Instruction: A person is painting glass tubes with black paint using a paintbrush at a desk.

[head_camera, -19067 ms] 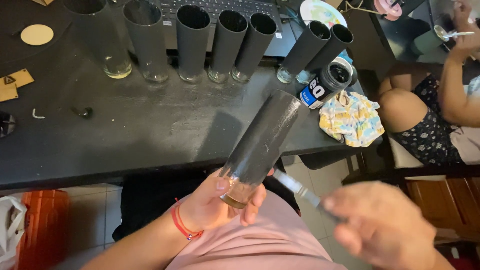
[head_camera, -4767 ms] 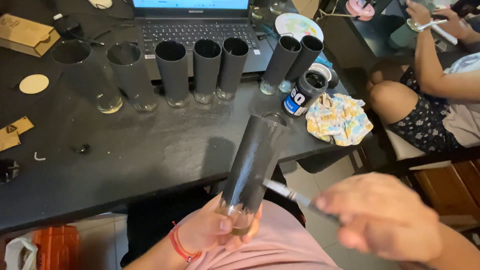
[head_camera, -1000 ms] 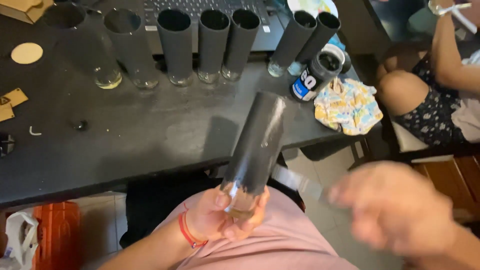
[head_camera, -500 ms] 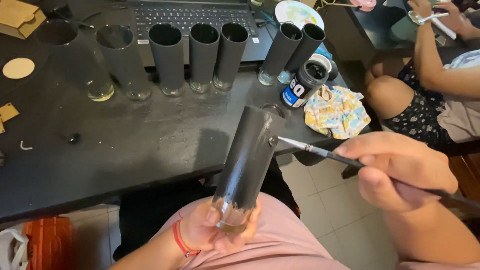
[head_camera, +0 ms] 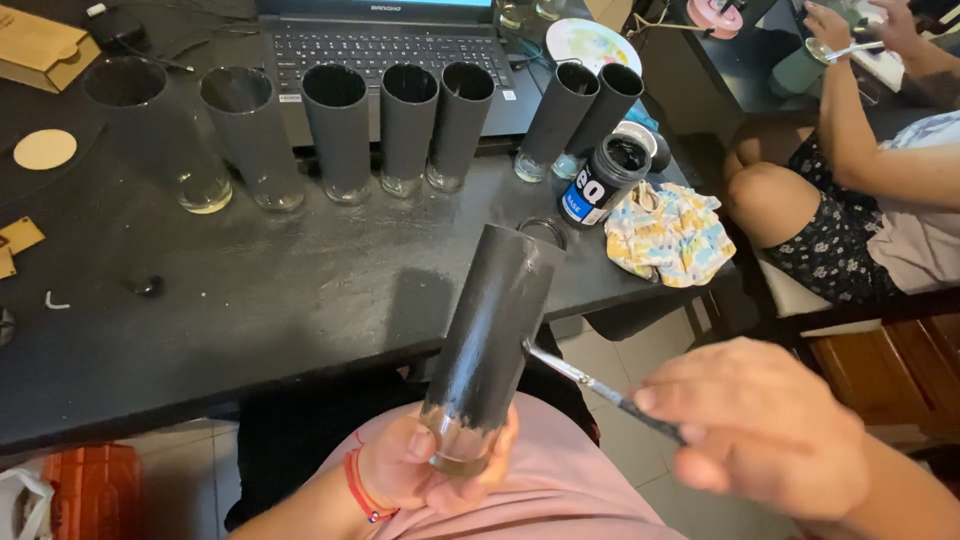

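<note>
Black-painted glass (head_camera: 492, 340), brush (head_camera: 600, 388) now touching

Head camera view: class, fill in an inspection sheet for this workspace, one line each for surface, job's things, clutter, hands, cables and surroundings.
Surface: black table, dull, streaked.
Job's things: tall glass tumbler coated in black paint, its clear base bare; thin paintbrush, its tip touching the tumbler's side; open black paint jar on the table.
Clutter: seven more tall glasses in a row, most painted black; crumpled patterned cloth; round paint palette; cardboard pieces.
Hands: left hand grips the tumbler's base; right hand holds the paintbrush.
Cables: dark cable beside the open laptop.
Surroundings: another person's arm, seated at right; orange crate on the tiled floor.
</note>
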